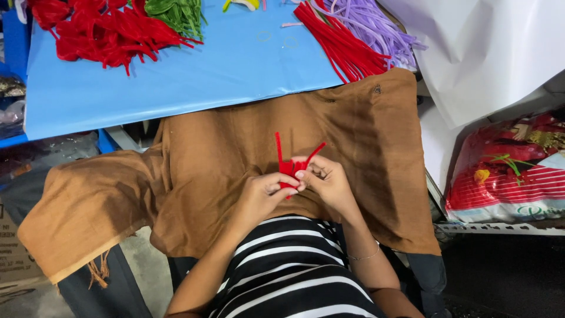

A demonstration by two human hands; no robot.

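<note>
Both my hands meet over a brown cloth (235,147) that covers my lap. My left hand (262,197) and my right hand (326,179) together pinch a small bundle of bent red pipe cleaners (290,165). Two red ends stick up from the bundle, one straight, one slanting right. The fingers hide the lower part of the bundle.
A blue table top (176,76) lies ahead, with a heap of shaped red pipe cleaners (100,29), green ones (176,15), straight red sticks (338,41) and lilac sticks (376,26). White sheeting (482,53) and a red striped bag (506,171) stand at the right. A cardboard box (12,253) is at the left.
</note>
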